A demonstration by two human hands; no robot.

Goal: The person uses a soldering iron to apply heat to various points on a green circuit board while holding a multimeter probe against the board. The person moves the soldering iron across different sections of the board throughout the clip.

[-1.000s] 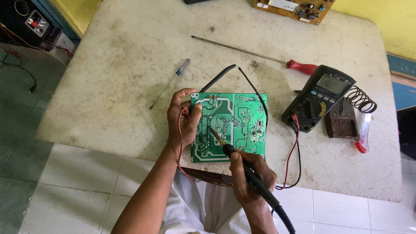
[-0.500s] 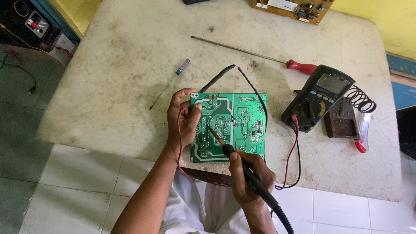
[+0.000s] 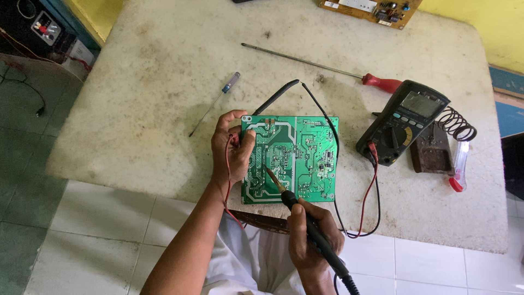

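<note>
Holding green circuit board by its edge was L hand, fingers closed on it; R hand gripped soldering iron, tip on board

Surface is showing worn, stained off-white top w/ rounded corners, dark specks all over. Floor is running pale square tiles w/ grey grout, greener tint at left. Yellow wall is showing top right & a strip top left. Blue trim is sitting along wall base at right. Daylight is falling even, soft shadows only.
</note>
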